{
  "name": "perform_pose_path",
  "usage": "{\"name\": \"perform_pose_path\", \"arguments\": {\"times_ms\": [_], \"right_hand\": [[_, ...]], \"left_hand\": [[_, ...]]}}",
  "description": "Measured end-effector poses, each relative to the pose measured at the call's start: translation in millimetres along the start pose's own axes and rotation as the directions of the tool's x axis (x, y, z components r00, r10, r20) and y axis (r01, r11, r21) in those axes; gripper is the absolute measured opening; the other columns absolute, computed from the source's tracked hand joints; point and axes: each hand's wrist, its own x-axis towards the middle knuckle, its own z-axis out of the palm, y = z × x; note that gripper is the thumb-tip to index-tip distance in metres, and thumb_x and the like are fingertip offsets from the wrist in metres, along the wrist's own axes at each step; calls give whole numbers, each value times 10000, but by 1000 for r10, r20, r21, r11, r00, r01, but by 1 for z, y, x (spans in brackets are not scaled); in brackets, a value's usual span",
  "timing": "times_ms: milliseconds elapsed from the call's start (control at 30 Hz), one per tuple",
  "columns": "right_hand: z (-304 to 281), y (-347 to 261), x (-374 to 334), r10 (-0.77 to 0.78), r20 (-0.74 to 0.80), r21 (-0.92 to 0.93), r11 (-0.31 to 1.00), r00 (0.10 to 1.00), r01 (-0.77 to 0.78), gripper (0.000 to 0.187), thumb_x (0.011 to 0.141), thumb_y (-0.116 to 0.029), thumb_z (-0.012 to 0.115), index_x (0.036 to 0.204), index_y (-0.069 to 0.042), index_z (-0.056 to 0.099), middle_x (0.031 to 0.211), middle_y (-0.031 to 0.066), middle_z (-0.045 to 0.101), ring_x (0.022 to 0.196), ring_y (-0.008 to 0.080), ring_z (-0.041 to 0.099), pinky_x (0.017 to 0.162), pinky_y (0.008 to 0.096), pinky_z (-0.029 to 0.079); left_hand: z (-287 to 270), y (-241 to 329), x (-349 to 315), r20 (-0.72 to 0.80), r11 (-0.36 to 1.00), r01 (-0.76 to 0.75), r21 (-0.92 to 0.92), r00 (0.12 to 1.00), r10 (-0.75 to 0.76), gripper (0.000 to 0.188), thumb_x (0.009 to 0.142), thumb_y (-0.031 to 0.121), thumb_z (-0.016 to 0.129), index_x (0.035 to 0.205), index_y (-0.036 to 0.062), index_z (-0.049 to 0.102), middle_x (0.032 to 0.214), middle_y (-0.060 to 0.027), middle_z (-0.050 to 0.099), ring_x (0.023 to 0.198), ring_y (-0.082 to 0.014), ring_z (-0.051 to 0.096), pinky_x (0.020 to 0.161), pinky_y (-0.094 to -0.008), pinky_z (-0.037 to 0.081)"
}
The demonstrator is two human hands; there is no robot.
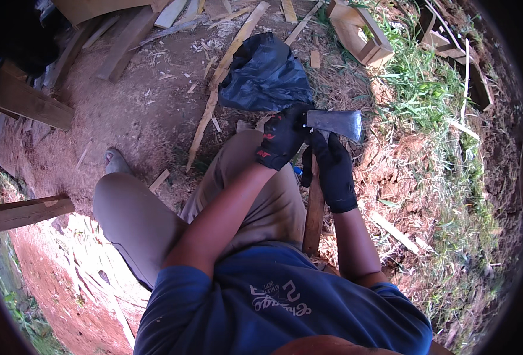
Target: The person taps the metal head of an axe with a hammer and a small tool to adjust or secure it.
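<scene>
The axe head [335, 123] is being held above the ground [149, 89], its blade facing the ground's grassy right edge. The left hand [283, 139], gloved in black, is grasping the butt end; its fingertips are not showing. The right hand [336, 174], likewise gloved, is gripping the wooden shaft [314, 216] directly under the head; the gloves are hiding the joint. A black plastic bag [264, 77] is lying just beyond the hands, beside a long wooden strip [237, 50].
</scene>
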Motion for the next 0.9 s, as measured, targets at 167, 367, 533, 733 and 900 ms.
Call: {"name": "perform_pose_path", "arguments": {"times_ms": [167, 367, 533, 733, 900], "right_hand": [[-3, 2, -8, -72, -70, -251, 966, 995, 52, 321, 1095, -275, 582, 1268, -6, 614, 780, 141, 694, 595, 257, 690, 565, 416, 526], [-20, -7, -17, -494, -33, -693, 637, 869, 336, 305, 1056, -224, 637, 1306, -50, 625, 859, 166, 705, 736, 371, 692, 675, 470, 537], [-25, 5, -11, -596, 164, -810, 374, 786, 453, 380, 995, -150, 679, 1362, -64, 625, 1015, 197, 717, 902, 422, 716, 753, 499, 560], [-31, 18, -17, -578, 217, -887, 218, 786, 406, 614, 816, -156, 781, 1405, -100, 618, 1113, 165, 689, 945, 373, 694, 769, 492, 555], [-23, 19, 4, -644, 247, -888, 149, 724, 435, 351, 897, -113, 736, 1248, -91, 726, 1104, 164, 746, 888, 379, 738, 725, 450, 590]], "left_hand": [[-14, -1, 3, 120, 962, -271, -29, 955, 272, 384, 919, 115, 763, 1294, 105, 678, 1146, -184, 726, 1033, -410, 702, 846, -479, 580], [-19, 9, 2, 166, 884, -436, 167, 897, 410, 510, 959, 127, 701, 1457, 162, 596, 1140, -160, 699, 962, -385, 698, 768, -476, 582], [-8, -30, 2, 254, 976, -207, 61, 949, 185, 407, 998, 143, 640, 1396, 71, 595, 1301, -131, 675, 1104, -339, 703, 939, -454, 555], [-25, -8, 11, 252, 962, -214, 168, 953, 168, 283, 1083, 154, 535, 1317, 76, 673, 1219, -129, 710, 1072, -278, 703, 982, -397, 534], [-17, -20, 6, 185, 991, -81, -110, 978, 100, 283, 1085, 106, 506, 1303, 80, 684, 1151, -142, 716, 1034, -270, 703, 920, -407, 554]]}}
